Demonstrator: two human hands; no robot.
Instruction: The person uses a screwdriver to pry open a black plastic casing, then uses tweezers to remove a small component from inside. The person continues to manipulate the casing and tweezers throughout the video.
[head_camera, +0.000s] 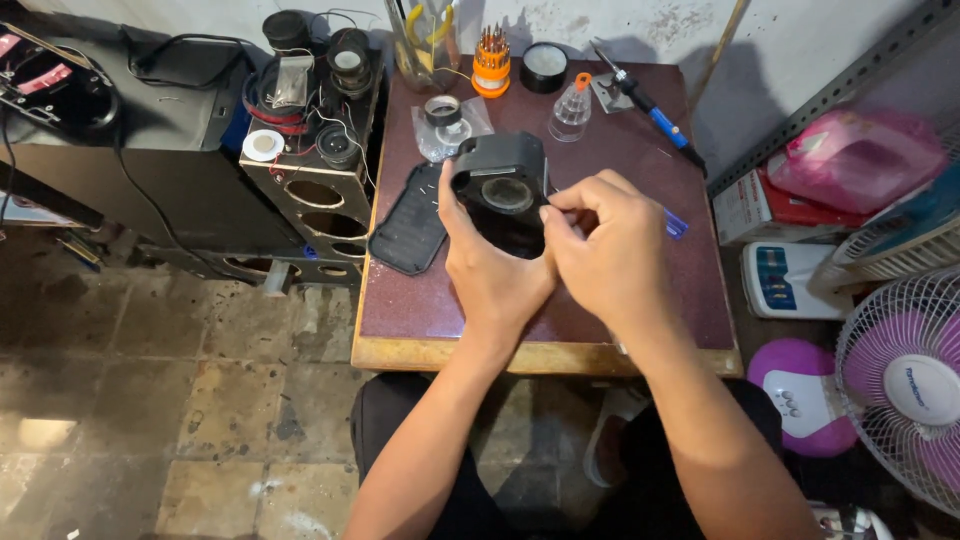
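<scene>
L hand (490, 265) grip clamped on black speaker housing (503, 180), R hand (610, 250) grip pinched together beside it, over table (640, 150)

Counts across the small counter and its surroundings

Two hands, left (492, 270) and right (610, 255); one black speaker shell (500, 180) at centre; one black grille panel (410, 220) left of it; one soldering iron (645, 105), one clear bottle (571, 110), one orange screwdriver set (491, 62) and one tape roll (441, 110) along the top; two fans (900, 380) at lower right; one counter (430, 300).
</scene>
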